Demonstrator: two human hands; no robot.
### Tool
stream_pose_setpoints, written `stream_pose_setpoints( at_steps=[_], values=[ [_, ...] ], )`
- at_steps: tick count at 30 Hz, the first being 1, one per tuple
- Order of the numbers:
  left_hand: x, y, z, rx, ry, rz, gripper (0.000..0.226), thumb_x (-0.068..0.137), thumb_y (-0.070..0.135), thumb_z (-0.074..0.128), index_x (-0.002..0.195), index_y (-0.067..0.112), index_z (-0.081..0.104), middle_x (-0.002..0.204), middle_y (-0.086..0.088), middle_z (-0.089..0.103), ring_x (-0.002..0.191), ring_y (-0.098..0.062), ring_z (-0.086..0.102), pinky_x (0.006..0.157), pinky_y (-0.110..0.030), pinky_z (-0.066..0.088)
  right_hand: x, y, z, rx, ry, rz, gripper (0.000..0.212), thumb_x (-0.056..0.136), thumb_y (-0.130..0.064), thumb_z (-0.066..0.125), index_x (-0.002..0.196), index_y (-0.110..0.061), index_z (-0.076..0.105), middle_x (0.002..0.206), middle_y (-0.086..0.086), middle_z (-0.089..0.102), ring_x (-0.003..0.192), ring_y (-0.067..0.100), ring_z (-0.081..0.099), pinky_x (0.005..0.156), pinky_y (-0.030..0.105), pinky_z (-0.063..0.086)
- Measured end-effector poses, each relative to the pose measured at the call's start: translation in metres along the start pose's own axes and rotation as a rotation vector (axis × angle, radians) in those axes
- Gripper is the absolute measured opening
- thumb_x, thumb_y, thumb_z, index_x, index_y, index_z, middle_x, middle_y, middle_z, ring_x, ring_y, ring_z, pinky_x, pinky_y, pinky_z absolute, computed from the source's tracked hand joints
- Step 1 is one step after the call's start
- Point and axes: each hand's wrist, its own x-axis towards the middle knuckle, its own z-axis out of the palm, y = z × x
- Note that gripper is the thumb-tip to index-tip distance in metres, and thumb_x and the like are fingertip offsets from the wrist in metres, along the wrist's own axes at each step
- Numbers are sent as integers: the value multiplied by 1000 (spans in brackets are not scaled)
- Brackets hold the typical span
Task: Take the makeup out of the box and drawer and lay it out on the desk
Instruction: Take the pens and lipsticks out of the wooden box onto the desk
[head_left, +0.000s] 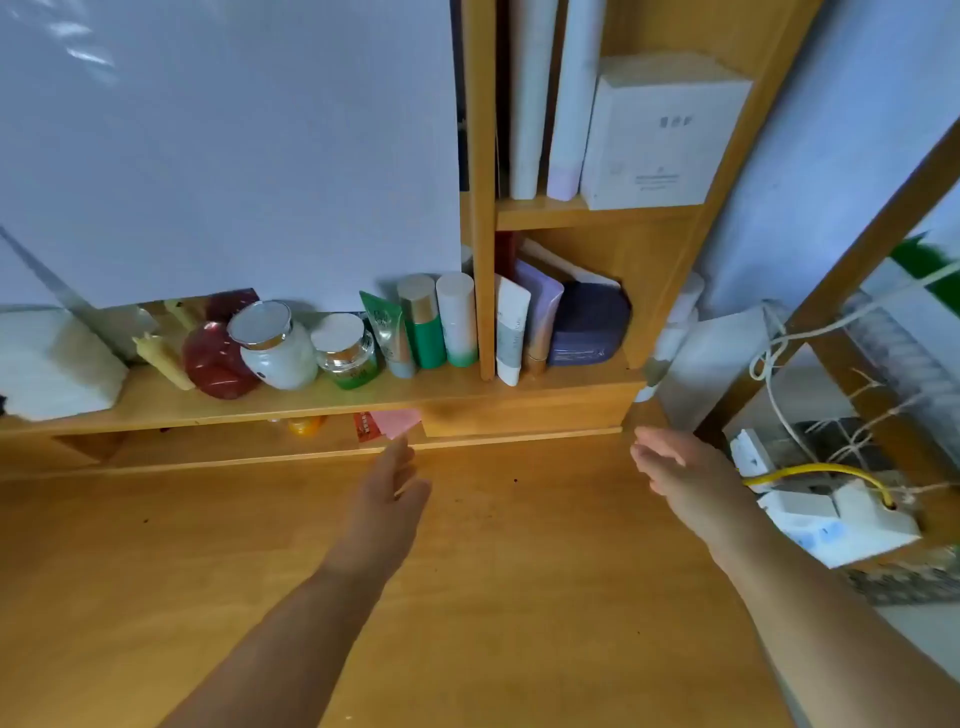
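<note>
Both my hands reach forward over the wooden desk (260, 571), holding nothing. My left hand (392, 493) stretches with straight fingers toward the low slot under the shelf, its fingertips just below a pink paper (397, 422). My right hand (675, 470) hovers open near the right end of the closed wooden drawer (524, 413). On the shelf above stand a white jar (278, 348), a green-based glass jar (347, 353), a green tube (387, 332), a green bottle with a gold cap (423, 322), a white bottle (457, 319), a white tube (510, 332) and a dark blue pouch (587, 325).
A large white board (223, 145) leans behind the shelf. White boxes (654, 135) and books fill the upper shelf. A red object (215, 358), a yellow candle (161, 358) and white tissue (52, 364) sit at the left. Power strips (831, 514) with cables lie to the right.
</note>
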Motion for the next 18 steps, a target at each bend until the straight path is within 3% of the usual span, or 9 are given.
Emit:
stream_pose_setpoints(
  at_steps=[4,8,11,14,16,18],
  values=[
    [43,-1,15,-70,-21,-12,57,93,14,53,143,31,30,140,13,39,124,-2,37,93,-27,31,45,-6,12,62,40,18,52,94,-24,53,141,-18,34,142,-2,44,131,14,40,94,27,32],
    [54,-12,26,-62,-25,5,58,91,18,55,141,35,32,143,10,41,131,-7,36,97,-28,31,63,2,23,123,38,34,25,92,-19,54,114,-28,48,108,-18,52,119,8,45,91,29,36],
    [58,-16,27,-30,-21,30,54,90,16,54,137,34,35,142,10,42,131,-11,37,96,-29,32,66,2,27,58,65,30,26,89,-19,52,115,-17,49,119,2,57,114,21,52,97,42,43],
    [56,-14,27,-1,-15,55,49,86,8,54,128,31,43,127,15,52,125,-12,43,97,-32,37,59,-1,32,12,120,21,27,85,-12,50,111,-8,50,117,16,57,110,32,55,96,52,45],
    [50,-13,25,29,-2,85,48,84,7,54,121,37,46,108,26,54,114,-8,48,88,-27,38,49,-1,33,40,117,-1,30,86,-10,51,116,-15,51,120,7,59,118,23,53,100,46,44],
    [36,-15,23,40,-12,86,58,84,9,54,128,45,41,101,39,51,105,3,48,82,-21,37,36,4,32,56,126,-32,41,87,-10,55,126,-19,48,126,-4,56,122,15,50,101,33,40]
  ],
)
